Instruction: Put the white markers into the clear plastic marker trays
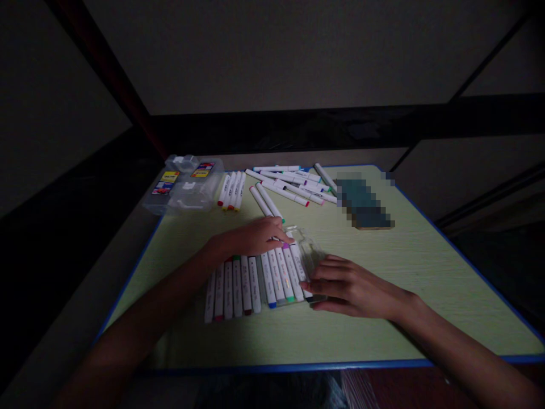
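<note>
My left hand [261,236] reaches over the top of a clear plastic case [310,250], its fingers closed on the upper end of a white marker [297,255]. That marker is the rightmost of several lying side by side in the case, some with blue or green ends. At the case's right side, my right hand [347,287] curls its fingers round the edge, fingertips touching the marker's lower end. Left of the case, a row of white markers [229,289] lies closely packed, their upper ends partly under my left forearm.
Two loose markers [269,201] lie beyond my left hand. Several more markers [293,182] are heaped at the back. A short row of markers [231,190] and an open clear box [193,184] are at the back left. A blurred dark flat object [366,204] lies right on the blue-edged table [426,272].
</note>
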Action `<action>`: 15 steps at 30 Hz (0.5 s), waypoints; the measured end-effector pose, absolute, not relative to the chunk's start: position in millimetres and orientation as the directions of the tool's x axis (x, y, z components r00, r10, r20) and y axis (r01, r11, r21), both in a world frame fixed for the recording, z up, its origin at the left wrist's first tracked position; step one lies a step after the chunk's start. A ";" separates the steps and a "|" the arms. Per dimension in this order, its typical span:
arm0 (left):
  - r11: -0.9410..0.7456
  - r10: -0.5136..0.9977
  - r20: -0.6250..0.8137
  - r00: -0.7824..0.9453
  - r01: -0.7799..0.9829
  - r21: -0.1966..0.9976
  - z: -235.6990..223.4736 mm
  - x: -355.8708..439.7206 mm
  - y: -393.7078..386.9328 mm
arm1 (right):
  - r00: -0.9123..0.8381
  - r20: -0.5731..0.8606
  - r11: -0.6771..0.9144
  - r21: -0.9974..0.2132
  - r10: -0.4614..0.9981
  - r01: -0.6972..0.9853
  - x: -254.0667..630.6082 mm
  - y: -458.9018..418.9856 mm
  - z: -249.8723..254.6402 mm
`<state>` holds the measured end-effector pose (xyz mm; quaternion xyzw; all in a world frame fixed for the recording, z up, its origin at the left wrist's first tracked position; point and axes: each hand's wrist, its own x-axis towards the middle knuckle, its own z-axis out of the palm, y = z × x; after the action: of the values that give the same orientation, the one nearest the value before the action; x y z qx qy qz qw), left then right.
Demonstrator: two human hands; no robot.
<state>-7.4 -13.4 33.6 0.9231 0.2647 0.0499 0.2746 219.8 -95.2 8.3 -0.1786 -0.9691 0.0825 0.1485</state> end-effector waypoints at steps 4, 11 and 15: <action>-0.726 0.508 -0.059 0.859 0.464 0.507 32.5 -7.7 -12.2 | -0.893 0.253 0.922 -0.212 0.371 0.323 219.4 -95.4 8.1; -0.733 0.509 -0.074 0.858 0.476 0.486 31.3 -8.2 -10.8 | -0.896 0.260 0.928 -0.194 0.360 0.317 219.9 -95.7 8.2; -0.749 0.514 -0.063 0.856 0.483 0.453 30.3 -7.5 -11.6 | -0.894 0.251 0.923 -0.208 0.370 0.323 219.4 -95.1 8.2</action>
<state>-7.5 -11.6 30.3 0.9346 0.2667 0.0326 0.2329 219.4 -95.1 8.2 -0.1787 -0.9699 0.0806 0.1444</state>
